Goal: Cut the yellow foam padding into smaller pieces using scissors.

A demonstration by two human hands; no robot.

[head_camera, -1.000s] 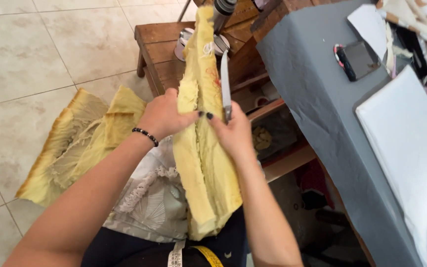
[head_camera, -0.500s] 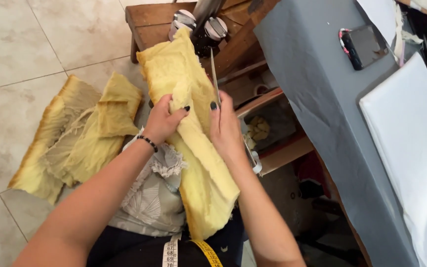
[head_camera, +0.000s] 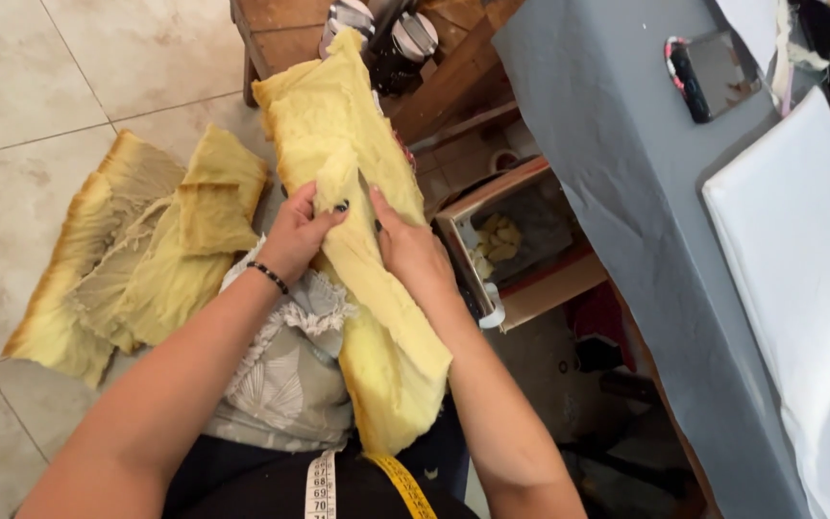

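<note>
A long yellow foam slab (head_camera: 338, 135) with ragged edges lies across my lap and reaches up toward a wooden stool. My left hand (head_camera: 298, 234) grips a fold of the foam near its middle, thumb on top. My right hand (head_camera: 407, 252) presses on the slab just to the right, fingers curled over its edge. A dark bead bracelet sits on my left wrist. Under the foam, pale patterned cloth (head_camera: 285, 380) covers my knee. A yellow and white measuring tape (head_camera: 401, 485) hangs at the bottom.
More yellow foam scraps (head_camera: 136, 264) lie spread on the tiled floor at left. A wooden stool (head_camera: 280, 29) carries metal objects at top. A grey covered table (head_camera: 626, 183) with a white sheet (head_camera: 799, 279) and a dark phone (head_camera: 708, 67) fills the right. A box of small pieces (head_camera: 506, 240) sits below.
The foam slab has been laid flatter and wider across my lap. Both hands slid down it and now pinch its middle. The view shifted so the table sits further right.
</note>
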